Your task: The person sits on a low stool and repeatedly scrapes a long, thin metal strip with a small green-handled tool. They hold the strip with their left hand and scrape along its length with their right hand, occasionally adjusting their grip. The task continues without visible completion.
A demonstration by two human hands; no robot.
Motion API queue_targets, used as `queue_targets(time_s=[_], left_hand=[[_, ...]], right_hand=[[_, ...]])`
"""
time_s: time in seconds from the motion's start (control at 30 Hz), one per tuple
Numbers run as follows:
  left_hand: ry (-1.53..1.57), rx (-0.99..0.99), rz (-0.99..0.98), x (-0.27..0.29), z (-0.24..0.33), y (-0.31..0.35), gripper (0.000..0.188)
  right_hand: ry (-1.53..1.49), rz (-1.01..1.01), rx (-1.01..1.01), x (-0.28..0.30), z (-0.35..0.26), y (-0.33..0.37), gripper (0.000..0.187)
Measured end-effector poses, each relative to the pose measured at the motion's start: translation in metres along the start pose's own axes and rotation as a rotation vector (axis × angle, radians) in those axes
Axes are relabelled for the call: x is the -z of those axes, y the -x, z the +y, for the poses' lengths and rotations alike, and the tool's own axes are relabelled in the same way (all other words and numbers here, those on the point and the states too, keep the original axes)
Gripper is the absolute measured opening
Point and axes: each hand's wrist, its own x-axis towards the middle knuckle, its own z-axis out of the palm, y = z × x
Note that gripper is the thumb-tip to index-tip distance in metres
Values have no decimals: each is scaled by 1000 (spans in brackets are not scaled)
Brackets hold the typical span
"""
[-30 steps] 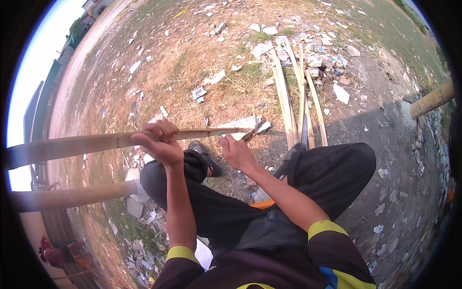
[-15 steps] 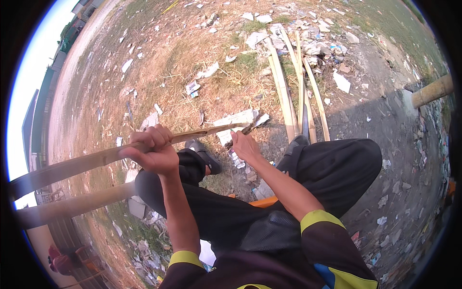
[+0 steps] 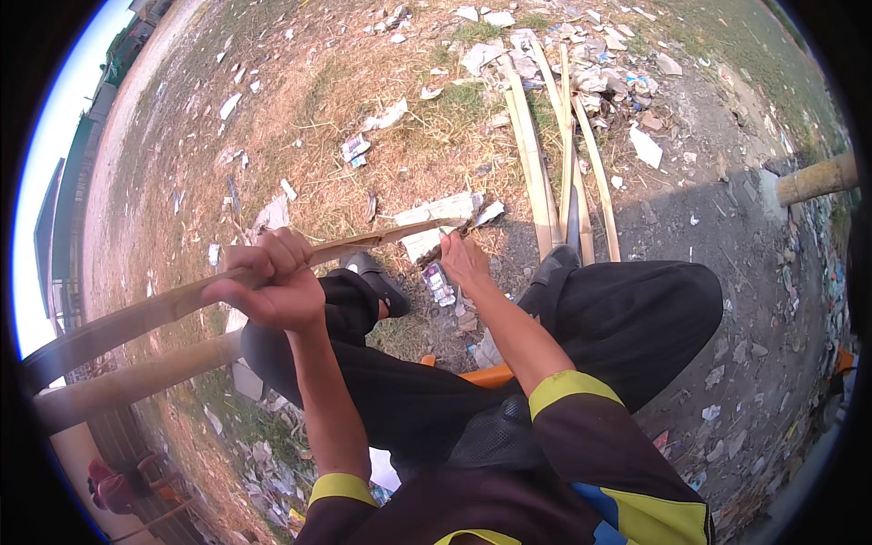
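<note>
A long split bamboo strip (image 3: 350, 245) slants across my front, rising from the far left towards its thin end near my right hand. My left hand (image 3: 272, 277) is wrapped round it above my left knee. At the strip's thin end, my right hand (image 3: 465, 261) is closed, with its fingers by the strip. A small greenish bit shows at those fingertips, but what the hand holds is mostly hidden. Pale crumpled paper (image 3: 440, 211) lies on the ground behind the strip's end.
Several split bamboo strips (image 3: 568, 136) lie ahead of my right shoe. A thicker bamboo pole (image 3: 154, 368) runs below the held strip, and another pole end (image 3: 817, 179) juts in at right. Scattered litter covers the ground. A person (image 3: 113, 486) is at lower left.
My left hand has shifted slightly left along with the strip. My right hand is a little higher in view, still closed by the strip's thin end. The view has shifted slightly.
</note>
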Motion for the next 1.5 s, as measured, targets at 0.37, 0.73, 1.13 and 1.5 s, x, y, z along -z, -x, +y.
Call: queue_targets(time_s=[0.37, 0.73, 1.13, 1.5], left_hand=[[-64, 34, 193, 11, 6, -8, 58], [-175, -96, 245, -6, 8, 7, 57], [-179, -53, 205, -11, 7, 12, 58], [-116, -38, 86, -3, 7, 14, 59]], right_hand=[[130, 62, 18, -10, -7, -4, 40], [257, -30, -24, 14, 33, 4, 45], [55, -21, -70, -1, -2, 0, 49], [205, -71, -191, -24, 65, -6, 51]])
